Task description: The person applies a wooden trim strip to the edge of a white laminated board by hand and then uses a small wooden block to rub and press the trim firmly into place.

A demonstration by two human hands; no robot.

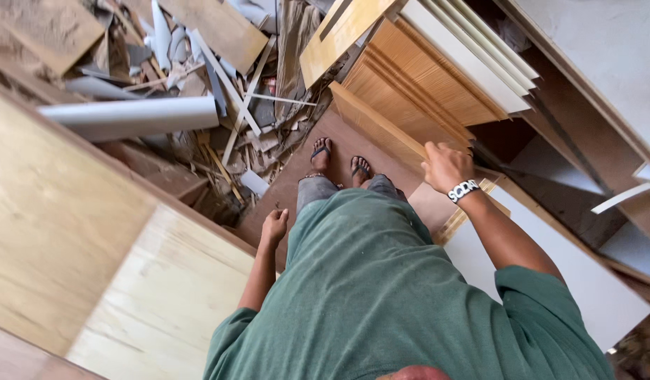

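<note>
Clearly we are sorting through stacked sheet stock: our right hand [444, 166] rests with fingers curled over the top edge of an upright wood-grain panel [381, 127], which leans in a row of boards [437, 77] standing on edge ahead of us. Our left hand [273, 226] hangs loosely curled at our side, holding nothing, close to the edge of the big pale plywood sheet [128, 267]. We judge that the panel is gripped but not lifted; drawing it out would call for a second hand on its other edge and room to swing it. Standing room is tight: a heap of offcuts [226, 119] and a grey pipe [135, 116] lie just beyond our sandalled feet [339, 160], and a white board [578, 274] leans at our right.
</note>
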